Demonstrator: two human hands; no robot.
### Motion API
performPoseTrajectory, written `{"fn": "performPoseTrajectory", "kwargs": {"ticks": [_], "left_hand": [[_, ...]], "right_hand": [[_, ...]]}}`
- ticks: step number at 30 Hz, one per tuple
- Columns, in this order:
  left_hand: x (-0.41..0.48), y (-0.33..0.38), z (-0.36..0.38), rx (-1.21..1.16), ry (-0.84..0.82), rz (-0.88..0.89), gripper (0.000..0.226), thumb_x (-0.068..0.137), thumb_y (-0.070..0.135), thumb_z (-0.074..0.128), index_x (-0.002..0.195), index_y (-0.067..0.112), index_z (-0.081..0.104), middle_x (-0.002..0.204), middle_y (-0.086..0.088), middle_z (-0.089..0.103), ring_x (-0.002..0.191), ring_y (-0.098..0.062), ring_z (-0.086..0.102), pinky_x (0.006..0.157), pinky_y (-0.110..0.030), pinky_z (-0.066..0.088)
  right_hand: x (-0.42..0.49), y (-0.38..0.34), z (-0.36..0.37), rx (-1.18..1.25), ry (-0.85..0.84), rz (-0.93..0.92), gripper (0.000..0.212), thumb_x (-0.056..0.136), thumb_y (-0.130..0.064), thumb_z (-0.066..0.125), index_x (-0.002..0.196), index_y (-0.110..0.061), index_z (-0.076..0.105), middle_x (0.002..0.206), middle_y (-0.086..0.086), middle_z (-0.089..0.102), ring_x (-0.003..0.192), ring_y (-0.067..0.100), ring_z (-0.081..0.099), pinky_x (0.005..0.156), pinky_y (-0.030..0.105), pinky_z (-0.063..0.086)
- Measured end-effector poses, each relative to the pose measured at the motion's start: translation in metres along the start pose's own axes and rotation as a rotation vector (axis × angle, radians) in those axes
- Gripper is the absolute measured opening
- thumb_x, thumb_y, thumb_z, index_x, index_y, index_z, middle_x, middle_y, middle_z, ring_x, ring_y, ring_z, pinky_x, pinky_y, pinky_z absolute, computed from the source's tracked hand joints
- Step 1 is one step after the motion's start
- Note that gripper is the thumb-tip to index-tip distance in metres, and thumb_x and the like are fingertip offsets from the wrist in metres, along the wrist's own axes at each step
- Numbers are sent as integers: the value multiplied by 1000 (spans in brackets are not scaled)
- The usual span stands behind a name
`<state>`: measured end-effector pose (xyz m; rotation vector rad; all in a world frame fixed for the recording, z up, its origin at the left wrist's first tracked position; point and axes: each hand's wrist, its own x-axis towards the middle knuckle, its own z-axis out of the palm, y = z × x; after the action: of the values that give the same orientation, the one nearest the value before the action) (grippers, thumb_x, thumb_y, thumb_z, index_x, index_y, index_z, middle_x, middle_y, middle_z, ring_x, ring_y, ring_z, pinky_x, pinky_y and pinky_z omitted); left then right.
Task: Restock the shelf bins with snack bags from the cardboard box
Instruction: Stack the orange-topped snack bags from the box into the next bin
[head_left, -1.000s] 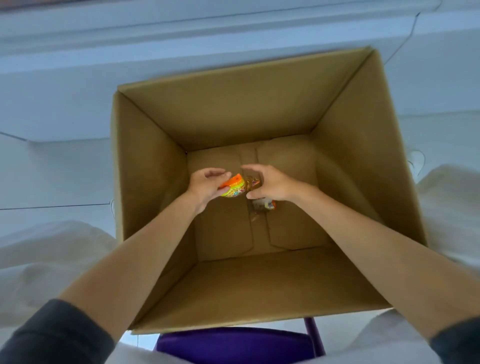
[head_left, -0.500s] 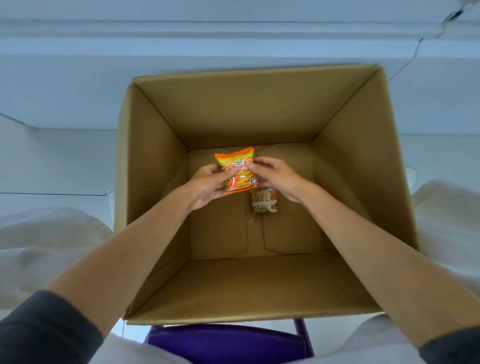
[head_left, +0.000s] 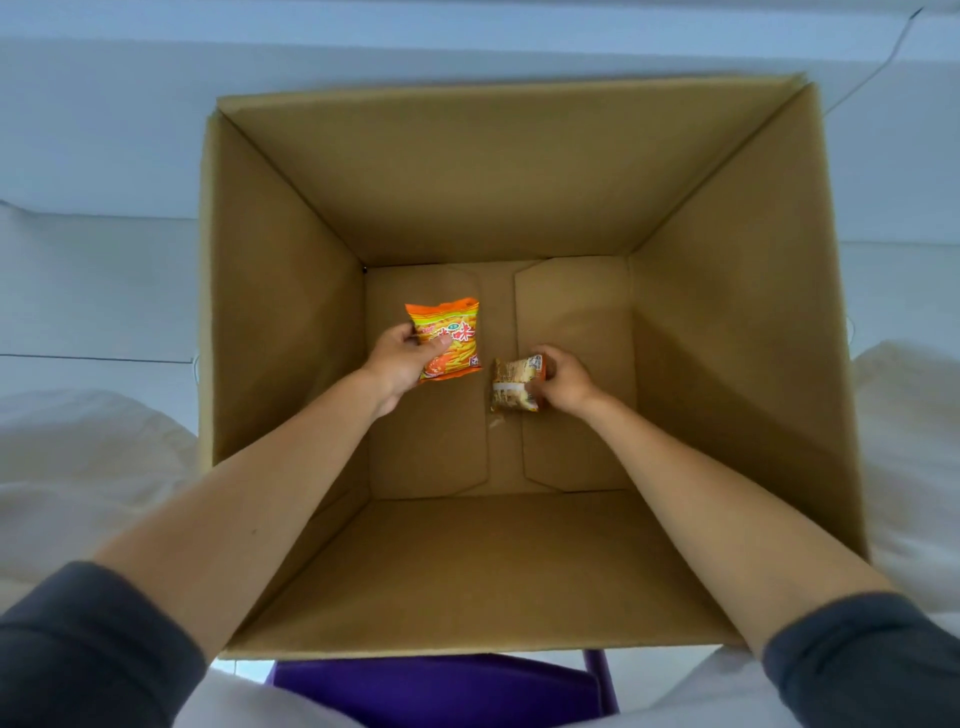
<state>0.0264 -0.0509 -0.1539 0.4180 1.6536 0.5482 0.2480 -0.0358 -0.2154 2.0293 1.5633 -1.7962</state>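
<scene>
I look straight down into a deep open cardboard box (head_left: 270, 322). Both my arms reach to its bottom. My left hand (head_left: 401, 361) grips an orange and yellow snack bag (head_left: 452, 332) by its left edge, thumb on the front. My right hand (head_left: 563, 379) curls round the right side of a small brown snack bag (head_left: 511, 387) that lies on the box floor. The two bags are apart. No shelf bins show.
The box stands on a purple seat (head_left: 431, 686). White cloth (head_left: 78, 467) lies to the left and right of the box. A pale floor and wall (head_left: 104, 130) surround it. The box floor holds only the two bags.
My right hand let go of the orange bag and moved down-right to take hold of the brown bag. My left hand keeps the orange bag, shifted a little left.
</scene>
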Motion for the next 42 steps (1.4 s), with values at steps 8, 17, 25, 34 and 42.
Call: {"fn": "performPoseTrajectory", "kwargs": {"ticks": [8,17,25,34,42], "left_hand": [[-9,10,2,96,63,129,48,92,26,66,136,16,49,131,-1,58,119,-18,54,103,-37,44],[-54,47,5,-53,-64,222,44,100,25,53,140,26,36,130,2,54,108,-17,60,80,-38,57],[-78,72,4,35,-140,425,70,77,39,81,134,21,44,120,3,65,104,-10,67,79,-29,60],[-74,100,-8,-123,-227,361,54,87,40,69,134,26,46,127,2,63,115,-20,63,92,-48,51],[-82,114,-9,-203,-246,276,51,92,61,49,128,26,54,117,0,70,106,-18,67,84,-39,56]], "right_hand": [[-18,-81,-48,313,2,62,25,85,-6,70,107,-7,58,77,7,65,51,7,59,55,17,50],[-77,-134,-75,391,-9,-52,17,82,-25,76,83,-10,69,67,-1,65,56,7,59,66,24,50],[-96,-146,-73,492,4,-190,21,83,-23,75,85,-5,64,74,7,61,68,17,59,81,37,59],[-94,-153,-67,353,11,-447,58,73,4,78,119,-17,50,116,11,65,108,22,63,95,36,52],[-102,-170,-73,472,-51,-424,46,78,-7,68,122,-17,61,110,5,68,101,20,66,87,35,54]]}}
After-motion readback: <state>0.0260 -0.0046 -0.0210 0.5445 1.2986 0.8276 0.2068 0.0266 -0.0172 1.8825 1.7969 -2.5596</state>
